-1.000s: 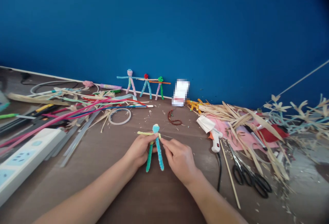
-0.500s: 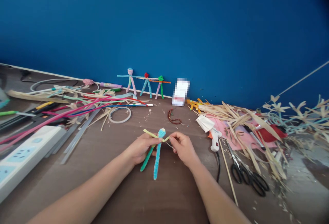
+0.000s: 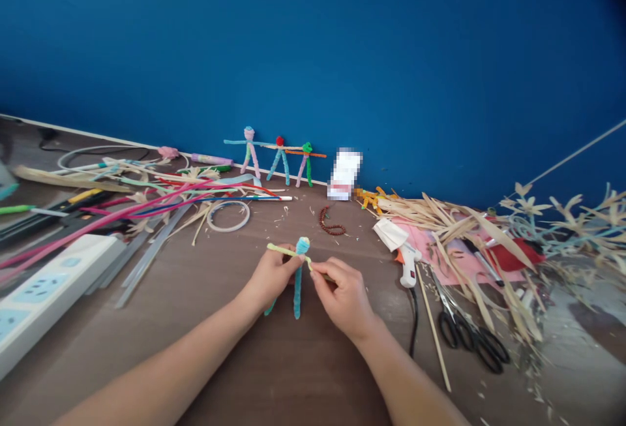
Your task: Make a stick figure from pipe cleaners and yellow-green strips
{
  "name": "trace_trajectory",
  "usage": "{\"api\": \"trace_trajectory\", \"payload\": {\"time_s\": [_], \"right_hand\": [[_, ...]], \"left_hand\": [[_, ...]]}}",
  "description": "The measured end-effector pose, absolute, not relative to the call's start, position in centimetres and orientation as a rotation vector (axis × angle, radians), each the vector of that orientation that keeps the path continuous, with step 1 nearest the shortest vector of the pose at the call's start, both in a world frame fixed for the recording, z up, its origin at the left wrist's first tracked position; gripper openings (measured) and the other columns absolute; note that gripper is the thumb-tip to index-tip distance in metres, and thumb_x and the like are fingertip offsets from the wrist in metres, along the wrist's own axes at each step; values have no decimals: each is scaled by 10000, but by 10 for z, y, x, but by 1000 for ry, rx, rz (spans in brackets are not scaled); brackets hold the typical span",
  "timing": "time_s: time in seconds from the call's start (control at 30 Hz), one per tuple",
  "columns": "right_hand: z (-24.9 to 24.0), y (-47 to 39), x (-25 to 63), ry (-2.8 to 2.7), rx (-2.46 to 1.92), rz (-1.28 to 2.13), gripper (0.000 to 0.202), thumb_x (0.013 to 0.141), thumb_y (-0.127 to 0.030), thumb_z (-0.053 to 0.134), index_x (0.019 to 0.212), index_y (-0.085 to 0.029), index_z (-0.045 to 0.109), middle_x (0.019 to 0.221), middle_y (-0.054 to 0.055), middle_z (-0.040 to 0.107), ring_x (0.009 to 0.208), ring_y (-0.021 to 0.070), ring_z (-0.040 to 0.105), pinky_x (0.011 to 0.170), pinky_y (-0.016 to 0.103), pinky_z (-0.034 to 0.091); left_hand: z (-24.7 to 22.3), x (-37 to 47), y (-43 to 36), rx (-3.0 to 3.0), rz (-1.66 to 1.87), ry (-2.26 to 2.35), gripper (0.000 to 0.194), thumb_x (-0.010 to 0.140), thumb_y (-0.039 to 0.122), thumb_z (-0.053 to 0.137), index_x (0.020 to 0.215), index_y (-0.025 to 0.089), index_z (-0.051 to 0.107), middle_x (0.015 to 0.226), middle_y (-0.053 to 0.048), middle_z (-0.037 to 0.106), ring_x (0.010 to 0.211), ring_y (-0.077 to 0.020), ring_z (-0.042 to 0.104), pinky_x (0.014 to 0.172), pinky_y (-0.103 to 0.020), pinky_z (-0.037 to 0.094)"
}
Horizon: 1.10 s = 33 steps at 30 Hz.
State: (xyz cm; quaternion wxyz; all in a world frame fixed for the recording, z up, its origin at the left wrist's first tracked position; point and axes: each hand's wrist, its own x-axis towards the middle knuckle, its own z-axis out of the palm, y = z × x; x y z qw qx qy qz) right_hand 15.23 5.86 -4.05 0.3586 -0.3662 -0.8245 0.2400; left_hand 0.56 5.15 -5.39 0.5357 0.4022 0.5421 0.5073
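Note:
A pipe-cleaner figure (image 3: 298, 292) with a blue head, one blue leg and one green leg is upright between my hands. My left hand (image 3: 272, 274) is closed around its upper body and covers most of the green leg. A pale yellow pipe cleaner (image 3: 280, 250) crosses below the head as arms. My right hand (image 3: 341, 292) pinches the yellow arm's right end near the body. Three finished-looking pipe-cleaner figures, one with a red head (image 3: 280, 141), stand in a row against the blue wall.
At left lie a white power strip (image 3: 51, 292), pink pipe cleaners (image 3: 117, 214) and a clear ring (image 3: 228, 216). A beaded bracelet (image 3: 331, 222) lies ahead. At right are a hot glue gun (image 3: 408, 263), scissors (image 3: 472, 338), a thin stick (image 3: 433, 328) and dried husk strips (image 3: 440, 220).
The figure has turned and risen slightly, so my left hand now hides more of the green leg. My right hand has moved lower and nearer the body along the yellow arm.

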Motion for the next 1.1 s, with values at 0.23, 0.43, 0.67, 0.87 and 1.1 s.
{"api": "trace_trajectory", "payload": {"time_s": [0.23,0.43,0.67,0.87,1.1], "right_hand": [[-41,59,153,-2328,-969,491,272,819,-180,400,993,-224,604,763,37,615,683,121,559,628,211,412],[-46,62,153,-2264,-1032,519,279,819,-172,403,1005,-232,602,815,35,633,738,132,581,673,226,431],[-56,71,153,-2064,-1068,700,173,786,-194,458,827,-187,626,791,42,642,723,148,585,670,248,449],[-56,79,157,-1898,-1101,779,150,773,-230,473,769,-170,610,742,38,613,688,143,569,642,251,452],[-50,84,163,-1840,-1126,916,196,757,-255,490,884,-160,606,864,60,639,798,164,584,743,299,457]], "left_hand": [[-50,5,53,546,1252,1110,205,589,261,653,645,129,506,575,13,527,555,-114,527,549,-253,465],[-48,0,56,420,1173,1082,87,645,192,597,624,111,575,517,-14,562,473,-98,522,478,-203,432],[-43,-1,52,400,1048,947,64,648,166,599,642,106,581,504,-18,555,459,-100,519,464,-209,434],[-46,-3,50,545,854,892,131,621,205,639,676,116,560,513,-16,554,455,-108,517,448,-219,415],[-40,3,50,637,1004,1029,196,610,259,655,707,125,551,546,5,545,481,-94,528,469,-195,419]]}}
